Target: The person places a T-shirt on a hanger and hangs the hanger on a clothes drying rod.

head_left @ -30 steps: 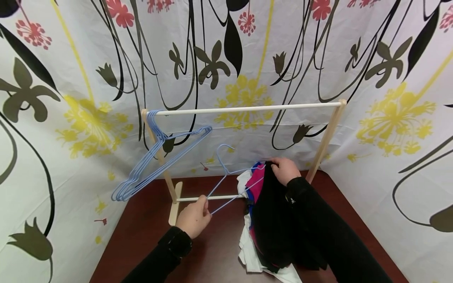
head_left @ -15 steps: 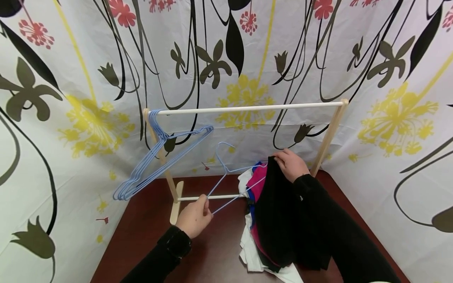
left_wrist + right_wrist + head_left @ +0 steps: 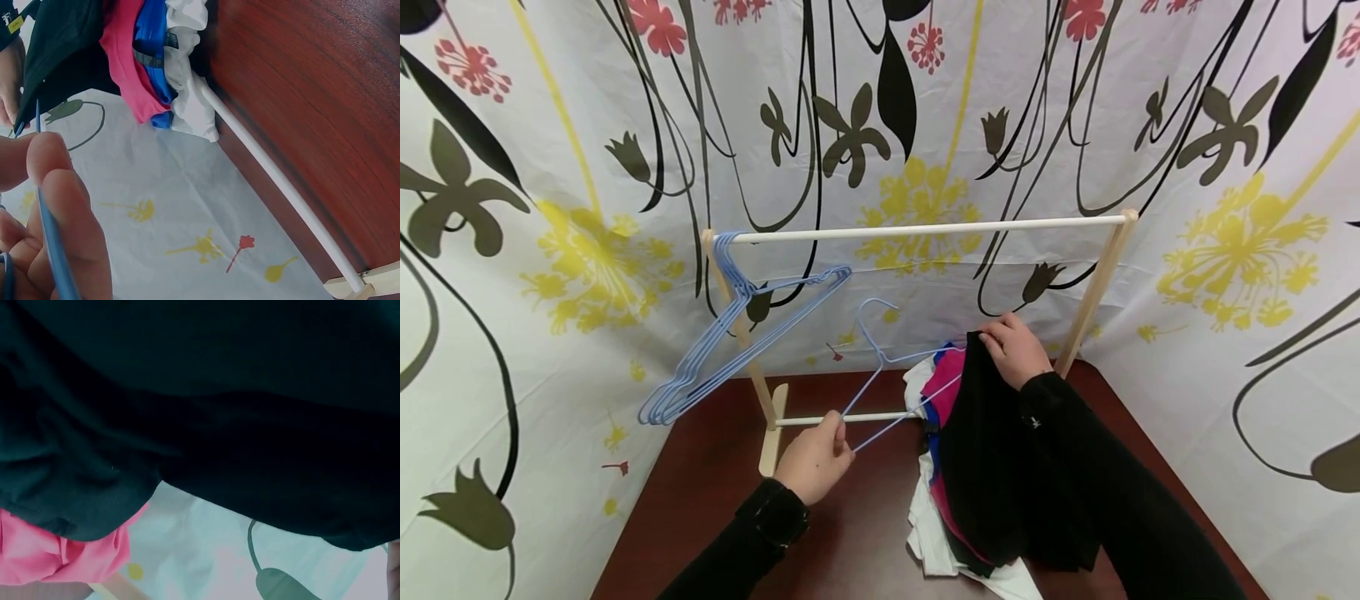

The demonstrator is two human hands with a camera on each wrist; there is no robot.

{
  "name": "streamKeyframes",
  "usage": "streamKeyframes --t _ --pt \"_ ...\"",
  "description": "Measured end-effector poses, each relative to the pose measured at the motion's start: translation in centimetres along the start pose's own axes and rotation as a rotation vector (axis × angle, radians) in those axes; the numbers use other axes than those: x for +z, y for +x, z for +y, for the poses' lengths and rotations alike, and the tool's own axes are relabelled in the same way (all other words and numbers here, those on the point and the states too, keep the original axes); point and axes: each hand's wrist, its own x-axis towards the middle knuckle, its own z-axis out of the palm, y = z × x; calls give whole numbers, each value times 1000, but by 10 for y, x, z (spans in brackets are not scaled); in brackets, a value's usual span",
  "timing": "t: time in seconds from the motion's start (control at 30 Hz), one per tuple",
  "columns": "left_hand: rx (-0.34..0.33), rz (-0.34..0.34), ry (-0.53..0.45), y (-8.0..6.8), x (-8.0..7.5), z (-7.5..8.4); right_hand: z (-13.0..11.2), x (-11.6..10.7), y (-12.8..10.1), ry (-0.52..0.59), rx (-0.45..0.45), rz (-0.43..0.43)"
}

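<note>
Your way under top rail (image 3: pixel 925 228) open mid-span; hanger bunch (image 3: pixel 730 333) crowds left post, clothes pile (image 3: pixel 970 467) blocks right half, low crossbar (image 3: pixel 850 419) bars tabletop (image 3: pixel 715 500) behind.

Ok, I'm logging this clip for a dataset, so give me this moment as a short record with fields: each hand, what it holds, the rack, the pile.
left hand: pinches the corner of a blue wire hanger
right hand: grips the top edge of a black garment, lifted from the pile
clothes pile: pink, blue and white pieces on the brown table
rack: wooden, with spare blue hangers at its left end
</note>
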Motion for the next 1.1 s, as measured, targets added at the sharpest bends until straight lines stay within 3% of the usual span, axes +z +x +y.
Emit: streamKeyframes --t 0.2,0.5,0.77,0.93,1.1 --pt "13 5 13 1 1 1 -3 -1 1 5 -55 10" --pt "29 14 0 5 4 8 -15 -3 0 -14 -71 -49" --pt "26 23 -5 7 8 15 -20 -5 -5 -23 -102 -23" --pt "51 35 16 9 8 18 -32 -6 -7 -1 -146 -21" --pt "67 44 36 10 10 20 -45 -6 -8 35 -134 -58"
